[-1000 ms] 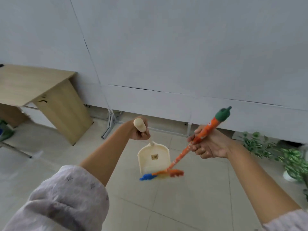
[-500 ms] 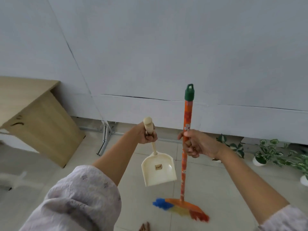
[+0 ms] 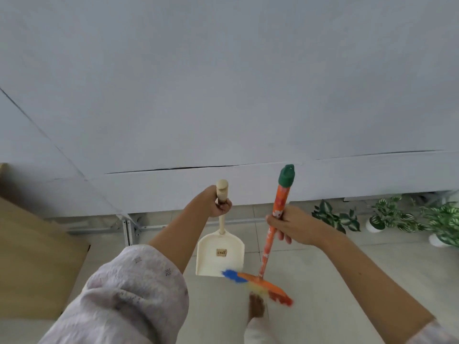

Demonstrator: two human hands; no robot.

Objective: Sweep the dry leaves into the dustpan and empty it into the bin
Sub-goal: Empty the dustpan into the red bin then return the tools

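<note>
The left hand (image 3: 219,206) is curled round the pale wooden handle of the dustpan (image 3: 219,255), near its knobbed top, and the cream pan hangs from it mouth down above the tiled floor (image 3: 347,281), a small brown label on its face. The right hand (image 3: 289,228) wraps the upper part of the broom (image 3: 269,240), gripping an orange flowered stick with a green cap. The stick slants down to an orange head with blue, yellow and red bristles, which are blurred; the blue end crosses in front of the dustpan's lower right corner.

Just below the broom head shows a bare foot (image 3: 255,309) with a pale trouser leg. A grey-white wall (image 3: 223,83) fills the upper view. Potted plants (image 3: 387,219) with striped green leaves stand along its base at right. A wooden desk (image 3: 32,256) is cut off at the left edge, and metal legs (image 3: 129,228) stand beside it. Whether the bristles touch the floor cannot be made out.
</note>
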